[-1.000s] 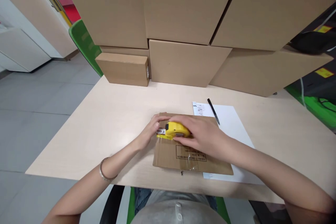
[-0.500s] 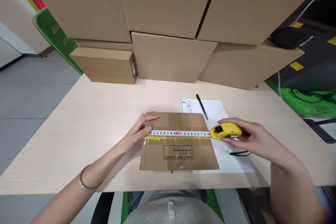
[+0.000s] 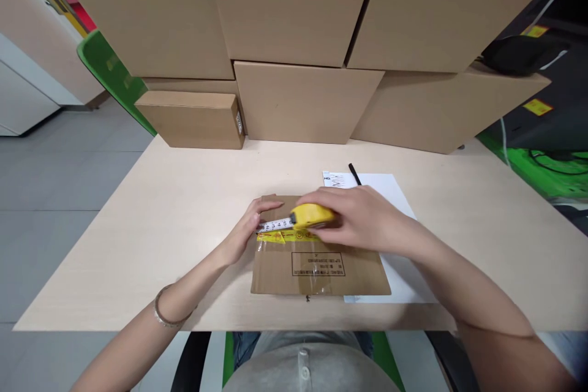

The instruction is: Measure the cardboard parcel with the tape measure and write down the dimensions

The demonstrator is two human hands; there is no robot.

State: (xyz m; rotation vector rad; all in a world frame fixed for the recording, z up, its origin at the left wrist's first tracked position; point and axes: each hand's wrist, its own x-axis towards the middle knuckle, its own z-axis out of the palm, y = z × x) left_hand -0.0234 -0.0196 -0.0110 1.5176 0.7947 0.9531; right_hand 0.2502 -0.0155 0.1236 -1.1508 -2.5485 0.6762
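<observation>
A flat brown cardboard box [image 3: 280, 272] lies on the table in front of me, with yellow tape [image 3: 275, 236] across it and a printed frame on its top. My left hand [image 3: 245, 229] grips the box's left edge, its thumb at the end of the measuring blade [image 3: 274, 225]. In my right hand [image 3: 351, 211] is a yellow tape measure [image 3: 312, 215], held above the box's middle. Only a short length of blade shows between its case and my left hand. My right hand covers part of the yellow tape and the box's right side.
A white sheet of paper [image 3: 404, 285] lies partly under the box, with a black pen [image 3: 354, 173] on it. Large cardboard boxes [image 3: 303, 101] are stacked along the table's back. A smaller box [image 3: 193, 119] stands at the back left.
My right hand has moved left with the tape measure, from beyond the box's right edge to over its middle. The blade out of the case is much shorter. My left hand stays at the left edge.
</observation>
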